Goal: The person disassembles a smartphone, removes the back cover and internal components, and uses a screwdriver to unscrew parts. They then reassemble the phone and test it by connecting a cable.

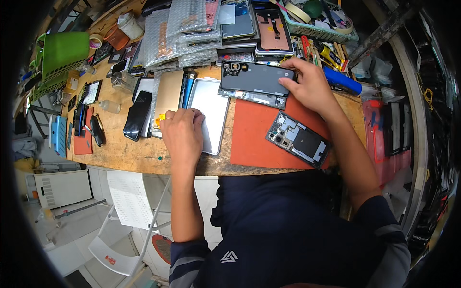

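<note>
My right hand (309, 85) grips the right end of a dark grey phone back cover (257, 79), thumb on its face and fingers behind the edge. The cover has camera cut-outs at its left end and lies over another phone body (254, 98), whose lower strip shows. My left hand (182, 134) is closed, fingers curled down between a gold flat panel (168, 93) and a shallow silver tray (211, 113). What those fingers hold, if anything, is hidden. An opened phone (298, 140) with bare cameras and inner parts rests tilted on the orange-red mat (249, 139).
Bubble-wrapped packs (177, 36) and phone screens (273, 29) are stacked at the back. A teal basket (319, 29) stands back right, beside a blue cylinder (342, 80). Left are a black phone (138, 115), a glass jar (123, 81) and a green basket (62, 57). A white folding chair (127, 197) stands below.
</note>
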Tool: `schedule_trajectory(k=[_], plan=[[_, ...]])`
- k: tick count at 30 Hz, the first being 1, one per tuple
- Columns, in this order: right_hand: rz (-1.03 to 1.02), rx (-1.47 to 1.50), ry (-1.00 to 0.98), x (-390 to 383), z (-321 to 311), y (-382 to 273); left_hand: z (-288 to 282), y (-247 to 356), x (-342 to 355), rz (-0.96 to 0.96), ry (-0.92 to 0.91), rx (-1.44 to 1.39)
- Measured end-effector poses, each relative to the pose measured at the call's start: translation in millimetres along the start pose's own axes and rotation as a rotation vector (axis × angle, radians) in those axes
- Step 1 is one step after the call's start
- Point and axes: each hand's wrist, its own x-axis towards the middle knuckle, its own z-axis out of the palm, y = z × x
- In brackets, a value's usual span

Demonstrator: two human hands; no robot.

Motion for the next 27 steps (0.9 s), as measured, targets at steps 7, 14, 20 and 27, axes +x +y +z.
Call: schedule_trajectory(k=[7,14,20,27], plan=[[-0.101,-0.008,0.255,-17.7,-25.5,-16.9,4.0,-0.5,5.3,0.062,-0.046,0.169],[-0.141,0.116,0.277,-48.6,-49.2,-28.3,-8.0,43.2,0.0,-0.146,-0.014,-0.364],[-0.250,0.060,0.032,-57.5,-28.9,2.5,13.6,95.9,-7.9,-0.095,-0.076,-0.702],[-0.268,0.309,-0.100,-52.8,-31.6,-20.4,40.6,132.1,-4.1,0.049,-0.113,-0.778]])
